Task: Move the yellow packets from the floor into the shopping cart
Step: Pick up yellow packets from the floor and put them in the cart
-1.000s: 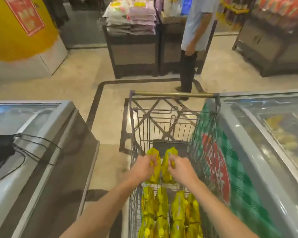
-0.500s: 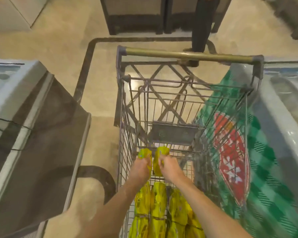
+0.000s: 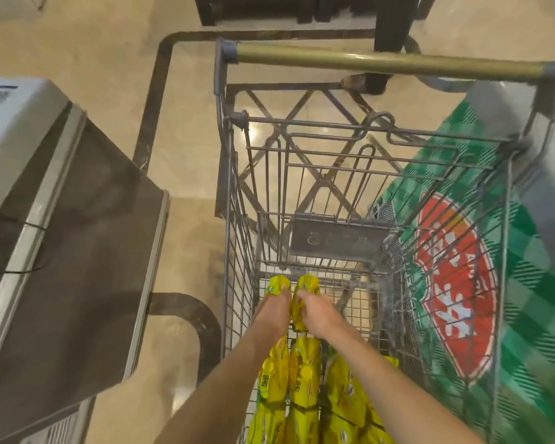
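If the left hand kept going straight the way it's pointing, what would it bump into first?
The left hand, gripping a yellow packet, points forward and down into the cart. It would probably meet the cart's wire floor first, then the dark plate; depth is unclear.

No print is clear enough to read. The yellow packets (image 3: 303, 376) carry blurred characters, the red emblem (image 3: 455, 283) on the green freezer panel (image 3: 526, 363) white ones, the cart's grey plate (image 3: 337, 240) faint marks.
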The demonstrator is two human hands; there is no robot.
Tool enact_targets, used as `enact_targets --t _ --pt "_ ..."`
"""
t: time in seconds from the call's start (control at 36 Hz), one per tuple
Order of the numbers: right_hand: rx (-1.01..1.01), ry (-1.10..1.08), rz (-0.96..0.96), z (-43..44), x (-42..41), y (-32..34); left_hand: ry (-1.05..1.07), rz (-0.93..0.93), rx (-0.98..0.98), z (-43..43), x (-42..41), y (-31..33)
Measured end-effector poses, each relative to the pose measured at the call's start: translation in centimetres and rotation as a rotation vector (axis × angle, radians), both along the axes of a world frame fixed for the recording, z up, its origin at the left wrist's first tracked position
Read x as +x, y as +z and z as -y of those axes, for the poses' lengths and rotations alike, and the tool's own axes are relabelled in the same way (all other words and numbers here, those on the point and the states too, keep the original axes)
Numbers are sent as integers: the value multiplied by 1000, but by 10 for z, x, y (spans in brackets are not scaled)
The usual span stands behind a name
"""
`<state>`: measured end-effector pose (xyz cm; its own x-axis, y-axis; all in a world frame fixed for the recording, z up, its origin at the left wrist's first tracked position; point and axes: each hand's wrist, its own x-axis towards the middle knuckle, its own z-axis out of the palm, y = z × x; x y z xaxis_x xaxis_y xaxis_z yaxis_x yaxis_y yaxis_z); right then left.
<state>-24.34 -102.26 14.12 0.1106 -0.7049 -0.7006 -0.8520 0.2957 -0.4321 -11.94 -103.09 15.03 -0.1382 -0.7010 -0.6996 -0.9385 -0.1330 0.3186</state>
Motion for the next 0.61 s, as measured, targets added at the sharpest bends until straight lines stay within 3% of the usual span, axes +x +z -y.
enact_targets --t 0.11,0.28,0.42,0.61 --pt "63 2 -25 2 -5 23 -90 -18 -30 8 5 39" --pt "-165 -137 33 10 -18 96 -96 -237 -234 27 36 120" --pt "-261 -197 111 -4 -24 176 -221 -252 -305 28 64 193" --pt "-350 -169 34 -53 -9 264 -396 -279 -338 4 69 271"
